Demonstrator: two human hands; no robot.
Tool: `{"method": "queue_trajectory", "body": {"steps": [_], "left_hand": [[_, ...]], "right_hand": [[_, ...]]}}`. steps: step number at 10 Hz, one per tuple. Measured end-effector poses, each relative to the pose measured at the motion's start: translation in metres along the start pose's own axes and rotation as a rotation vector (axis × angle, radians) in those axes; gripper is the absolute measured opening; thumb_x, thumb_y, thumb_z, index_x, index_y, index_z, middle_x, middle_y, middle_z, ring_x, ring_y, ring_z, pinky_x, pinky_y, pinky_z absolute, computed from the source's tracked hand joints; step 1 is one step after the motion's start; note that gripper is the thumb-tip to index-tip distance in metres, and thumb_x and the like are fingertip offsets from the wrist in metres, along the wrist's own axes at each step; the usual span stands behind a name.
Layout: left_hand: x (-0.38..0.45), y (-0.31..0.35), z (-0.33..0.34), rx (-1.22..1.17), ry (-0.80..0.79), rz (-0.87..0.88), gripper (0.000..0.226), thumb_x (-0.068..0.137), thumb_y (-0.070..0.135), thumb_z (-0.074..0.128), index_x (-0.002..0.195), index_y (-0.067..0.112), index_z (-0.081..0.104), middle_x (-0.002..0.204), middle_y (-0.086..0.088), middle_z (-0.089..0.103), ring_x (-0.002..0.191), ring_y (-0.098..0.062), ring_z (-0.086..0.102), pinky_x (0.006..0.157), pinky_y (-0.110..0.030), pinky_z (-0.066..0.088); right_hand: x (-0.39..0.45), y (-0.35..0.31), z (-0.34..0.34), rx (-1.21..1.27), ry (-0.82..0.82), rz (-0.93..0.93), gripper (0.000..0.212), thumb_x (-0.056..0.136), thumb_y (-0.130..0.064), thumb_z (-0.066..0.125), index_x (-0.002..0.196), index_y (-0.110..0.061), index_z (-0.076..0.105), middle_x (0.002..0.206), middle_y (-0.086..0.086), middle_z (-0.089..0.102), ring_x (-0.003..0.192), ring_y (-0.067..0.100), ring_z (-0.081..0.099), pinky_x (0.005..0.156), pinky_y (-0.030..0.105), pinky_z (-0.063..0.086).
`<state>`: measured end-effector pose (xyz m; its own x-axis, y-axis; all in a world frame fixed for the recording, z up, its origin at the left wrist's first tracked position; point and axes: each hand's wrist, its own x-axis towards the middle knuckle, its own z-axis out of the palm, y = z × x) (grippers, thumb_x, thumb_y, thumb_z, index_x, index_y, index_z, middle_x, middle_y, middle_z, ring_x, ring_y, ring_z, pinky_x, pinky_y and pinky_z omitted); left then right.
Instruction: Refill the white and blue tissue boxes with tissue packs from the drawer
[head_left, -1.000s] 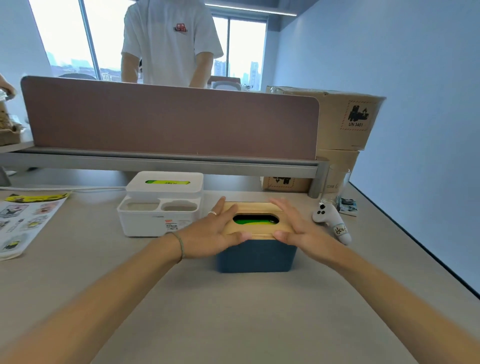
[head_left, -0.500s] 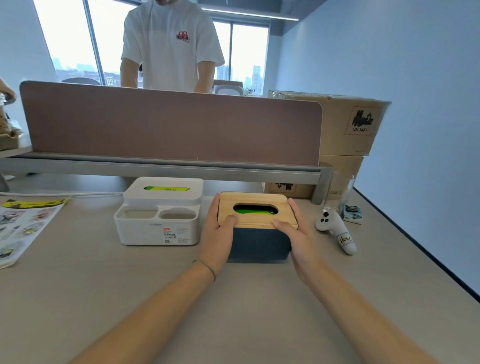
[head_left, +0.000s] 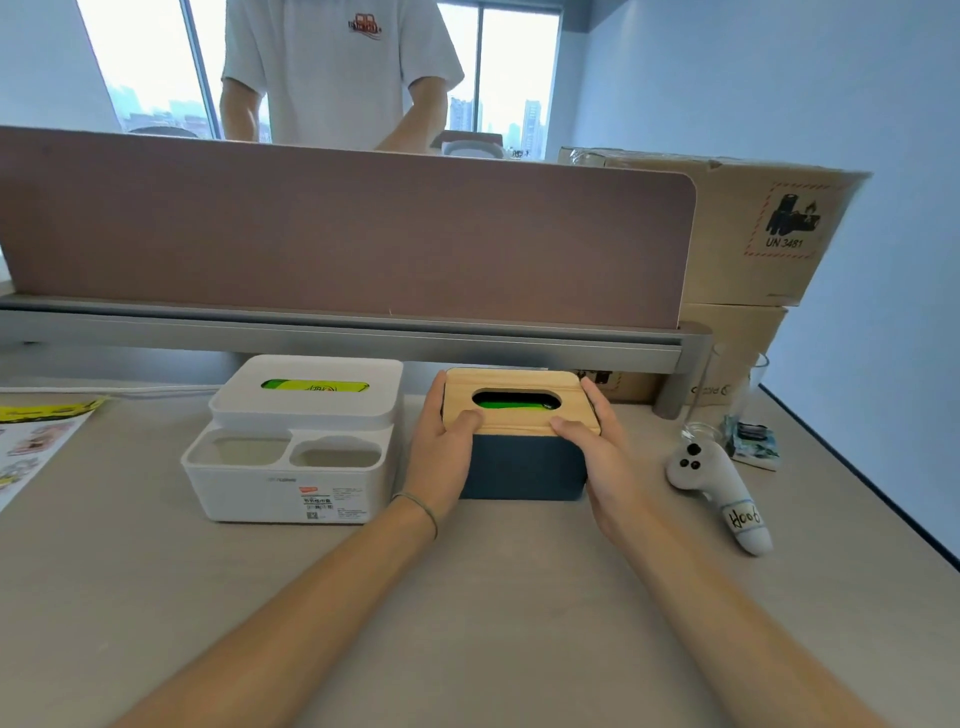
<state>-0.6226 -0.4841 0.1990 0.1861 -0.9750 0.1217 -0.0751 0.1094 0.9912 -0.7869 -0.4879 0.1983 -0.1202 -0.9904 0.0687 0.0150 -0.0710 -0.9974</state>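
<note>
A grey desk (head_left: 467, 623) runs back to a brown partition screen (head_left: 337, 234), behind which a person in a white T-shirt (head_left: 340, 67) stands. Stacked cardboard boxes (head_left: 753, 234) sit at the far right against the wall. On the desk the white tissue box (head_left: 296, 447) stands left of centre, a green pack showing through its top slot, two open compartments at its front. Just beside it on the right is the blue tissue box (head_left: 522, 467) with its wooden lid (head_left: 519, 423) on, green showing in the oval opening. The left hand (head_left: 441, 457) and right hand (head_left: 602, 457) clasp this box from either side, fingers along its flanks, thumbs pressed on the lid's near edge. A white controller (head_left: 719, 499) lies to the right, apart from the box.
</note>
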Motion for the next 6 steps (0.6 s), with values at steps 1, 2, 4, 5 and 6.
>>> {"method": "queue_trajectory", "body": {"steps": [1,2,4,5,6], "left_hand": [[0.001,0.002,0.0,0.022,0.002,0.012,0.046,0.102,0.016,0.048,0.144,0.034,0.039,0.108,0.028,0.051,0.099,0.008,0.05,0.072,-0.001,0.037],[-0.001,0.015,-0.001,0.09,0.016,0.032,0.058,0.098,0.012,0.053,0.15,0.032,0.036,0.124,0.017,0.056,0.1,0.004,0.052,0.074,-0.005,0.037],[-0.017,0.083,0.004,0.096,0.058,0.418,0.059,0.094,0.011,0.056,0.147,0.032,0.041,0.147,0.02,0.045,0.135,0.005,0.039,0.116,-0.032,0.036],[-0.031,0.116,-0.004,-0.057,0.091,0.581,0.051,0.094,0.005,0.056,0.142,0.022,0.049,0.142,0.013,0.052,0.134,0.001,0.044,0.115,-0.038,0.038],[-0.051,0.148,-0.022,-0.273,0.125,0.687,0.045,0.093,0.0,0.053,0.135,0.014,0.053,0.136,0.002,0.059,0.129,-0.006,0.053,0.111,-0.033,0.042]], "right_hand": [[-0.001,-0.002,0.0,-0.01,0.001,0.001,0.066,0.094,-0.016,0.065,0.149,-0.037,0.035,0.134,-0.016,0.051,0.129,0.012,0.044,0.114,0.04,0.037],[-0.009,-0.014,0.003,-0.079,0.015,-0.099,0.072,0.092,-0.007,0.066,0.152,-0.032,0.034,0.132,-0.023,0.05,0.113,-0.012,0.049,0.097,0.01,0.043],[-0.034,-0.068,0.032,-0.218,0.089,-0.5,0.06,0.092,-0.009,0.062,0.146,-0.03,0.045,0.15,-0.016,0.045,0.144,0.004,0.032,0.12,0.043,0.029],[-0.056,-0.106,0.041,-0.137,0.139,-0.675,0.053,0.091,-0.006,0.062,0.139,-0.024,0.052,0.141,-0.014,0.055,0.137,0.003,0.042,0.116,0.038,0.035],[-0.081,-0.142,0.04,0.117,0.138,-0.787,0.037,0.091,-0.003,0.058,0.124,-0.018,0.063,0.124,-0.004,0.068,0.122,0.006,0.059,0.106,0.032,0.045]]}}
